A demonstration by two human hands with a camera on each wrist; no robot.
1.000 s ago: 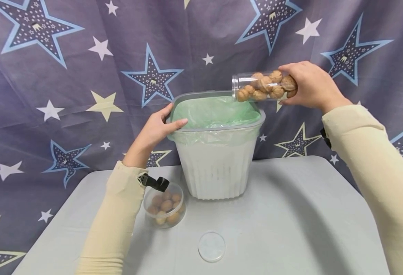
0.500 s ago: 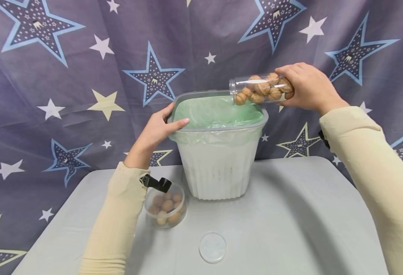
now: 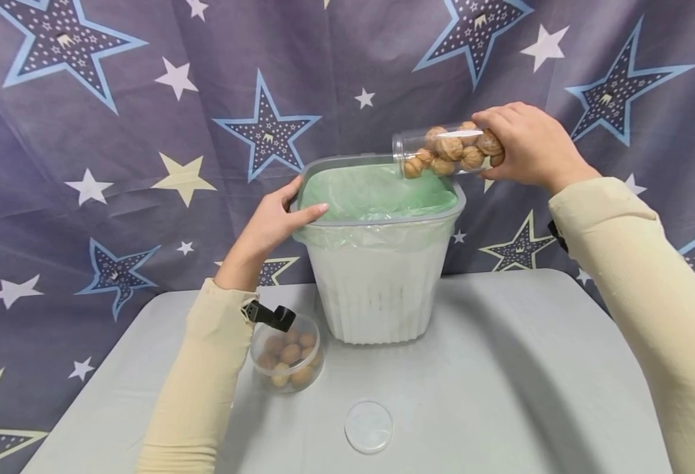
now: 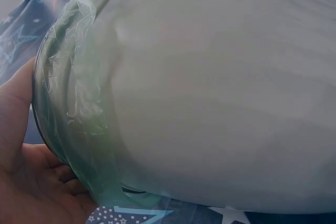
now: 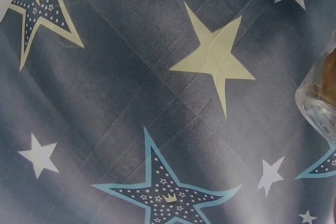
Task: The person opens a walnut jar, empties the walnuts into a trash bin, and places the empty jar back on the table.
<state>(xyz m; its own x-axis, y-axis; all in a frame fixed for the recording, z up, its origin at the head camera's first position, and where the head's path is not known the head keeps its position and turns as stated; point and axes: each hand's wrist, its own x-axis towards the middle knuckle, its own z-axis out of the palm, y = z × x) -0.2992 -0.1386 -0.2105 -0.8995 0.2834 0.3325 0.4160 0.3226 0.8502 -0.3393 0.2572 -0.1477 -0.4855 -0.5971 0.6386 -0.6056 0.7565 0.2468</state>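
My left hand (image 3: 269, 220) grips the left corner of the bin's grey rim, its thumb on the near side. The white trash bin (image 3: 379, 283) stands upright, lined with a green translucent bag (image 3: 353, 187). In the left wrist view, fingers (image 4: 44, 163) curl under the rim. My right hand (image 3: 528, 145) holds a clear plastic jar (image 3: 398, 157) by its base end. Lying nearly sideways, the jar has its mouth over the bin's right back edge, slightly lower than its base. Several walnuts (image 3: 449, 148) are inside it. Only the jar's base end (image 5: 310, 98) shows in the right wrist view.
A clear round tub (image 3: 319, 336) of round brown nuts stands left of the bin, partly below my left wrist camera. Nearer the front, a clear round lid (image 3: 369, 426) lies on the grey table (image 3: 489, 395). A star-patterned curtain (image 3: 163, 131) hangs behind.
The jar has shifted a little left over the bin, and its mouth has dipped slightly. The walnuts remain inside. My left hand keeps its hold on the rim.
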